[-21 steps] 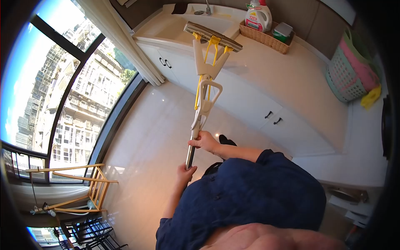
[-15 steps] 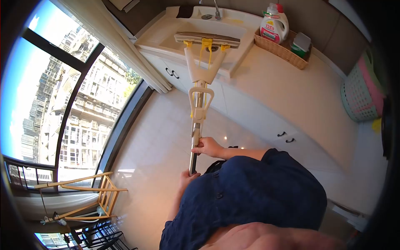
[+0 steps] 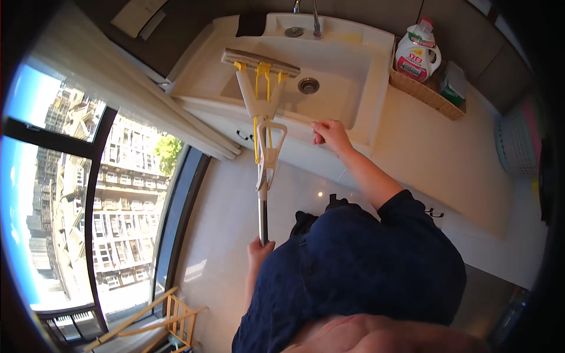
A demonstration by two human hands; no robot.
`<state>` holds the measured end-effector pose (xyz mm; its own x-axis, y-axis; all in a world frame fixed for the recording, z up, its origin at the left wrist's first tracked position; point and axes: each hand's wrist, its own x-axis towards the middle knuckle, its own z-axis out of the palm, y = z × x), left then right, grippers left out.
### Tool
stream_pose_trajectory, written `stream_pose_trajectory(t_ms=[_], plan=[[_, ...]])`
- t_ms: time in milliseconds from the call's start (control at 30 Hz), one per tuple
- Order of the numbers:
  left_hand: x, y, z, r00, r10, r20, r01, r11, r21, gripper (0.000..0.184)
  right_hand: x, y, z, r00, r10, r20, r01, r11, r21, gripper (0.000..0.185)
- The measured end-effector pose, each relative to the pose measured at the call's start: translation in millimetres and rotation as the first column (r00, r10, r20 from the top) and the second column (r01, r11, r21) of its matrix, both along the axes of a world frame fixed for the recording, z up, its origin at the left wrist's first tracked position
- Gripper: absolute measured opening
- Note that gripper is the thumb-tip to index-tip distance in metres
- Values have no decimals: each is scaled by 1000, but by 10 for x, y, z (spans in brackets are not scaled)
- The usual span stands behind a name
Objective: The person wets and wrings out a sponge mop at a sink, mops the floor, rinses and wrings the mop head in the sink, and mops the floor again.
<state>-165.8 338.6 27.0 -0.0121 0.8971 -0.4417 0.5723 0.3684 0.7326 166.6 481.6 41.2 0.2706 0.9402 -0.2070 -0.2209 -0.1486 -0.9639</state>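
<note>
A sponge mop with a pale frame, yellow clips and a metal pole is held by my left hand, whose fingers wrap the lower pole. The mop's sponge head is over the left part of the white sink, tilted down to the right. Off the pole, my right hand hovers by the sink's front edge with its fingers curled in and nothing visible in them.
A wicker basket on the counter holds a detergent bottle and a green box. To the right stands a laundry basket. A wooden rack is by the window at lower left.
My right hand has let go of the mop pole and moved up and right toward the sink. The mop head has shifted left over the sink and tilted, leaving the drain uncovered.
</note>
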Motion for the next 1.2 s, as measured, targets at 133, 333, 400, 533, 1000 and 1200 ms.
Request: stream_pose_trajectory(t_ms=[133,333,400,533,1000,1200], plan=[[-36,553,-196,992,-123,-35,122,992,-31,20,594,875,-59,967,-239,90,226,965,133,17],[-29,969,-323,922,-295,-252,266,953,-143,20,1572,2414,-788,699,-366,614,318,928,192,38],[-386,856,-782,969,-214,-122,195,970,-148,19,1731,2754,-804,644,-380,664,354,917,182,40],[-291,1114,-346,946,-237,-223,193,960,-201,12,1892,3494,-1028,598,-398,695,389,903,182,45],[-493,1670,-204,959,-237,-155,221,968,-116,10,2113,3652,-908,826,-228,515,238,970,48,50],[-353,2056,146,904,-349,-247,329,937,-120,11,1171,2678,-1432,832,-486,266,552,771,-317,42]])
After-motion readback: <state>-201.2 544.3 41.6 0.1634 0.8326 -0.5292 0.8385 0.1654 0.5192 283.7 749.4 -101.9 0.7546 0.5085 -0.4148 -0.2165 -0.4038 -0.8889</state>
